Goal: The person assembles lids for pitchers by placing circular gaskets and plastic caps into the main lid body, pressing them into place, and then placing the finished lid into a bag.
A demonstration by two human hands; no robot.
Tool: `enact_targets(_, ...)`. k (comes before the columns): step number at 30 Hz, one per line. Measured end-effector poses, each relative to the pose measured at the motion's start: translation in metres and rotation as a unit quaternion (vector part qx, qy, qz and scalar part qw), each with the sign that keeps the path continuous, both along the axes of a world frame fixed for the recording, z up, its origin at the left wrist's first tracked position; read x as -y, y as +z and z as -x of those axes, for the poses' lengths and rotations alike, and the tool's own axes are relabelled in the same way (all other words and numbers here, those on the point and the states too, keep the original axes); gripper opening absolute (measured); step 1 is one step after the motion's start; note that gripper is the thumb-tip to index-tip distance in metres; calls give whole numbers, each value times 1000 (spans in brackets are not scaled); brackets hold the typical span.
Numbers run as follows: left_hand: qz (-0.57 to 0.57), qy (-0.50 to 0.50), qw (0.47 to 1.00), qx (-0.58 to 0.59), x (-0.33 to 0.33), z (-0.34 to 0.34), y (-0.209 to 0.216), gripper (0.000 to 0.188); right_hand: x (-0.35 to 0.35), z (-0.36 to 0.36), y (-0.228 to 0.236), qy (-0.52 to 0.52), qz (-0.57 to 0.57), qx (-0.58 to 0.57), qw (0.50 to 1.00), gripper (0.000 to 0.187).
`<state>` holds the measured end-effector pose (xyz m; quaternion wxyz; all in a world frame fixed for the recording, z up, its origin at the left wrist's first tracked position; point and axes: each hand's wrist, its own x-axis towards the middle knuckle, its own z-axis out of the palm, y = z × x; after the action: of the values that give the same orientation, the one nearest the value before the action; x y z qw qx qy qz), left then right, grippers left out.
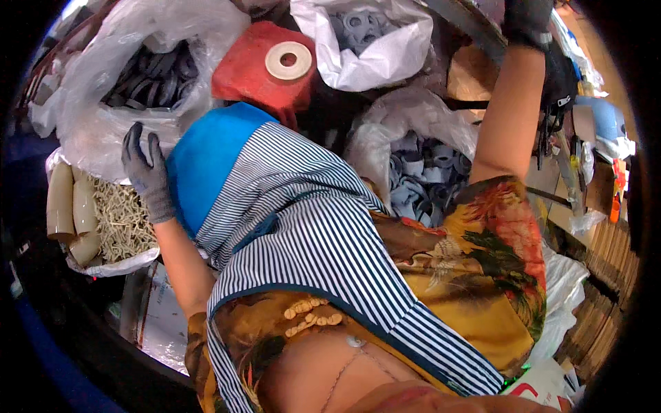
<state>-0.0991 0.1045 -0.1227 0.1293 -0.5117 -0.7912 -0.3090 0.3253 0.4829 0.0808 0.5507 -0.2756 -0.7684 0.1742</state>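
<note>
My left hand [147, 172], in a grey glove with dark fingertips, is open, its fingers apart and slightly curved. It rests beside the blue part of my apron [215, 162], at the edge of a clear plastic bag [89, 138] of dark curved pieces [155, 77]. Just below the hand is a white sack of pale screws [120, 224], with beige cylinders [63, 202] in its left side. My right arm stretches to the upper right. There the dark-gloved right hand [529, 20] is cut off by the picture's edge, so its fingers are hidden.
Ahead, a red cloth-like cover [241, 69] carries a cream ring [288, 60]. A white sack [375, 65] holds grey parts, and a plastic bag nearer me holds grey-blue pieces [423, 168]. Stacked cardboard [599, 268] and a blue object [606, 120] stand at right.
</note>
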Motion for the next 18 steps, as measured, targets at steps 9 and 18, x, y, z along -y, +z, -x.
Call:
enact_targets(9,13,98,995,-2,7,-10,-27,35,130,-105,-359,31,393,581,712,41)
enact_targets(18,17,91,993,67,-8,-9,-42,32,301,-251,-630,-282,358,566,687,46)
